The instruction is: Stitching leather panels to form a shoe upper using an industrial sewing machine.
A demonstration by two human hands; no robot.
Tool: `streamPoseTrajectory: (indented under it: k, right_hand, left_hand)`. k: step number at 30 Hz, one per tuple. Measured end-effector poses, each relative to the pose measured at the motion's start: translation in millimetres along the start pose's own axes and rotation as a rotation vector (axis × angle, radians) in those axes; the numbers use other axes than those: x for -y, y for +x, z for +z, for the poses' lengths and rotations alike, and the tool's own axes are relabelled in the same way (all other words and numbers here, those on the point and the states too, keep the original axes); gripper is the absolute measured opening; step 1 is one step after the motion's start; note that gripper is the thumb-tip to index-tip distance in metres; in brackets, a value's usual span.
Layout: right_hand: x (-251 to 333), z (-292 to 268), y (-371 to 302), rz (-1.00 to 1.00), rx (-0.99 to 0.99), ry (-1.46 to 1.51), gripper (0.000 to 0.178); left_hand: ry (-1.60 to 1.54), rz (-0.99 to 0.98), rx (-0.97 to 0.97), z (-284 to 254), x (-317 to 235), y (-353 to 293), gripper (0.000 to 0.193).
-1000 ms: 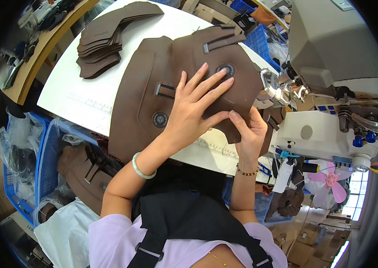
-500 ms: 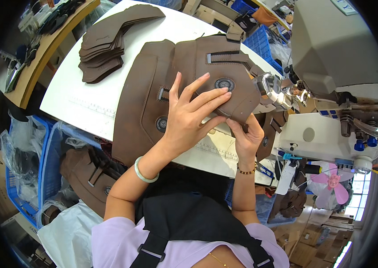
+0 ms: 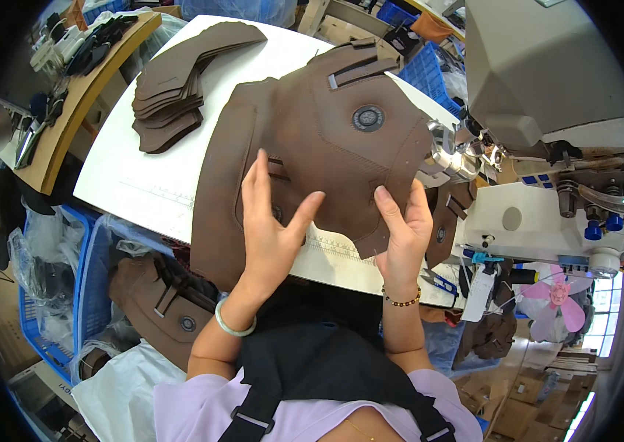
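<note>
A brown leather panel (image 3: 341, 158), with a round dark badge (image 3: 368, 118) and a slotted strap, lies raised over the white table beside the sewing machine. My right hand (image 3: 404, 232) pinches its near right edge, thumb on top. My left hand (image 3: 268, 236) is open, thumb and fingers spread, at the panel's near left edge. Beneath that hand is another brown leather panel (image 3: 216, 191); its own badge is partly hidden by my fingers. The panel's far right edge reaches the machine's metal head (image 3: 448, 151).
A stack of curved brown leather pieces (image 3: 168, 88) sits at the table's far left. On the right stands the sewing machine (image 3: 548, 74), with a pink fan (image 3: 556, 295) below it. Blue crates (image 3: 80, 287) with plastic-wrapped things and a brown leather piece (image 3: 161, 309) are at the left.
My left hand has drawn back from beside the badge toward the left, its fingers opening. The panel has turned, with more of its near part showing; my right hand keeps its edge.
</note>
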State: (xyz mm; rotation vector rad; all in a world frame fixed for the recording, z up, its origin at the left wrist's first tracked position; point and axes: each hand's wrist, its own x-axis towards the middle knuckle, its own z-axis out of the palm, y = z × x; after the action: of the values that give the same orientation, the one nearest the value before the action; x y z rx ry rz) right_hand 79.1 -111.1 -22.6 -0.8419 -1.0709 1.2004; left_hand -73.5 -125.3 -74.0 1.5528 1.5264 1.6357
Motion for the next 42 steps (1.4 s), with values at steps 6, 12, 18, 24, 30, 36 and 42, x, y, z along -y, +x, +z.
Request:
streamPoseTrajectory:
  k: [6,12,18,24,30,36,42]
  right_hand:
    - [-2,24,-14,0.007,0.038,0.034,0.049]
    - [-7,17,-12,0.16,0.097,0.308,0.048]
    - [-43,18,-1,0.516,0.301,0.298,0.03]
    - [-61,26,-2,0.463,0.29,0.247,0.029]
    - [-62,27,-3,0.464,0.302,0.25,0.031]
    - [-62,26,-1,0.459,0.31,0.258,0.032]
    - [-63,26,0,0.436,0.313,0.231,0.031]
  left_hand:
    - [-1.202,-0.756,0.148,-17,-10,7,0.056]
    - [-0.823,-0.469,0.31,-64,-1,50,0.055]
    - [-0.413,-0.323,0.527,-104,35,86,0.058]
    - [-0.211,-0.372,0.538,-114,46,86,0.053]
    - [-0.167,-0.366,0.543,-114,49,87,0.052]
    - [-0.164,-0.372,0.536,-112,46,89,0.053]
    - [-0.118,-0.377,0.52,-111,44,89,0.054]
